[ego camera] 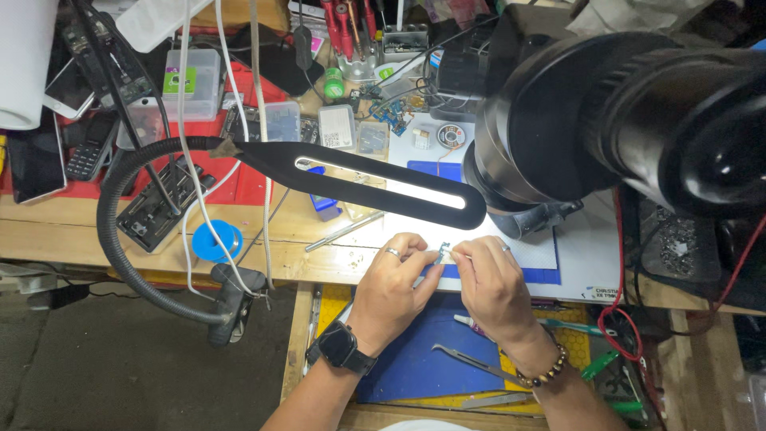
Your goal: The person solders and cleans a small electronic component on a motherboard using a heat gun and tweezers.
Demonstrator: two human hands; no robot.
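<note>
My left hand (395,281), with a ring and a black smartwatch on the wrist, and my right hand (491,281), with a ring and a bead bracelet, meet at the front edge of the workbench. Between their fingertips they pinch a small circuit part (443,253), lit by the black flat lamp (383,182) on a flexible neck just above. The part is too small to tell in detail. A large black microscope (606,112) looms at the upper right.
A blue mat (415,359) with tweezers (471,361) lies in the open drawer below my hands. Phones, cables, a red tray (239,179), small parts boxes and a screwdriver rack (351,24) crowd the back. A blue round disc (215,239) lies left.
</note>
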